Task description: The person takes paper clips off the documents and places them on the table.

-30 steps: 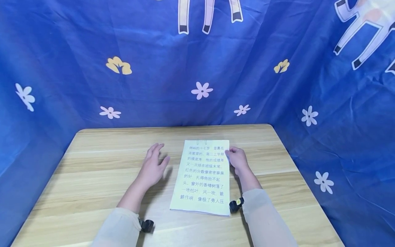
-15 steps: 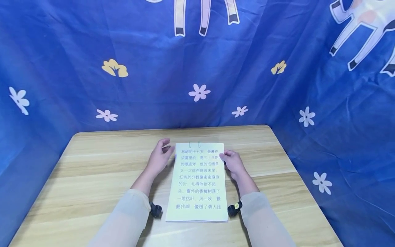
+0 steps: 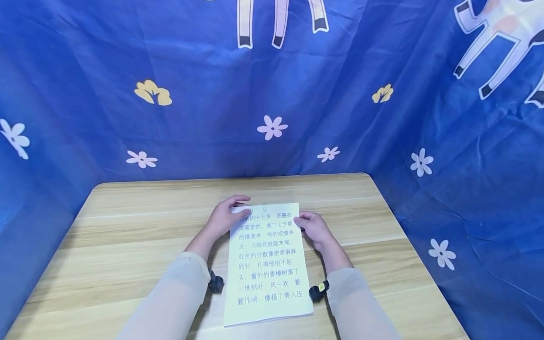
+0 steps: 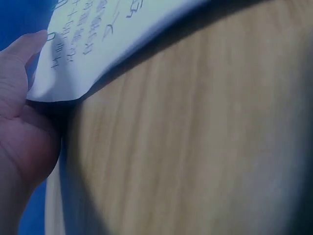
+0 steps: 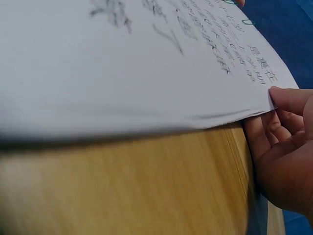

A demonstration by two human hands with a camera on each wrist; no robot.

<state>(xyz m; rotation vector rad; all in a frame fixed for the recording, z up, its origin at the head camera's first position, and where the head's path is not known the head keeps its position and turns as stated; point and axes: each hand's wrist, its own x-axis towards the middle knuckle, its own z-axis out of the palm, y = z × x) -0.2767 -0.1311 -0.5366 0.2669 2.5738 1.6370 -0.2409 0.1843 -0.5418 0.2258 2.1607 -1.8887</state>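
A clipped stack of pale yellow paper (image 3: 269,274) with printed Chinese characters lies between my hands, its top end toward the back. Two thin paper clips (image 3: 264,207) sit along its top edge. My left hand (image 3: 221,218) holds the top left corner, thumb over the printed face close to one clip, other fingers reaching behind the edge. On the right edge near the top, my right hand (image 3: 316,227) pinches the stack. In the right wrist view the thumb (image 5: 288,100) presses on top, and curled fingers show beneath the paper. The stack's side edge bows above the wood there.
A light wood-grain table (image 3: 140,255) spreads around the paper. Blue cloth (image 3: 204,118) with flowers and animal legs hangs behind and on both sides. Small black wrist cameras (image 3: 216,283) sit at both sleeve cuffs.
My left hand has come in from the left and taken the stack's top left corner. The stack and right hand have shifted left and toward me, and the stack has turned slightly.
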